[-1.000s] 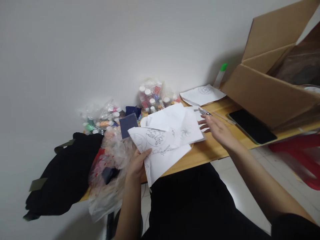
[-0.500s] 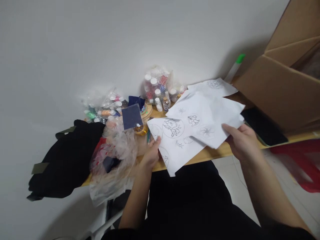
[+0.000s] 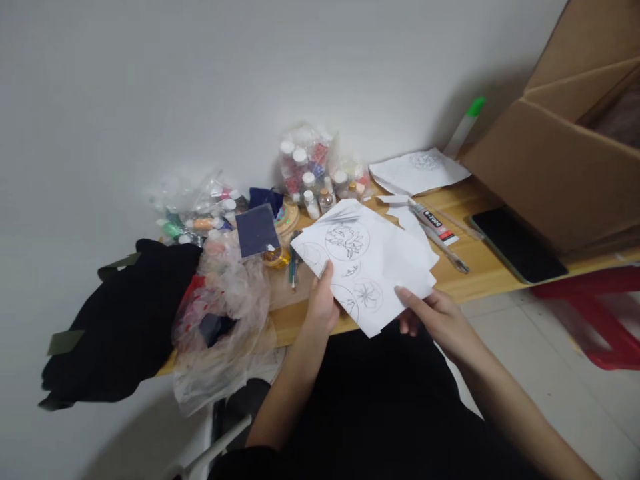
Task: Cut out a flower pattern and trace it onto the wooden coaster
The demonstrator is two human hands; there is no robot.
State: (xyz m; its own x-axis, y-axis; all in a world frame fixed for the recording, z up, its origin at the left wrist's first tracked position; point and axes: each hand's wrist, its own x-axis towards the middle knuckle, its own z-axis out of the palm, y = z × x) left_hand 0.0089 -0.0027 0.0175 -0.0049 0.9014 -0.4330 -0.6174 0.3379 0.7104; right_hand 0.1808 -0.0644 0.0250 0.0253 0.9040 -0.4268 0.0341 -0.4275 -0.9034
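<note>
Several sheets of white paper (image 3: 383, 250) with line drawings of flowers and leaves, some inside circles, are stacked between my hands above the table's front edge. My left hand (image 3: 323, 301) pinches the stack at its lower left edge, thumb on top. On the right edge, my right hand (image 3: 434, 312) grips the same sheets with the thumb on top and the fingers below. A labelled glue tube (image 3: 433, 222) and a brush-like tool (image 3: 445, 248) lie on the table to the right of the sheets.
Another drawing sheet (image 3: 420, 170) lies at the back beside a cardboard box (image 3: 555, 173). A black phone (image 3: 520, 245) rests by the box. Bagged small bottles (image 3: 307, 170), a dark blue square (image 3: 257, 231), a plastic bag (image 3: 240, 300) and a black bag (image 3: 125, 320) fill the left.
My right hand has moved left and the sheets have come together into one stack. The glue tube and brush-like tool, covered before, now show. One sheet stays at the back.
</note>
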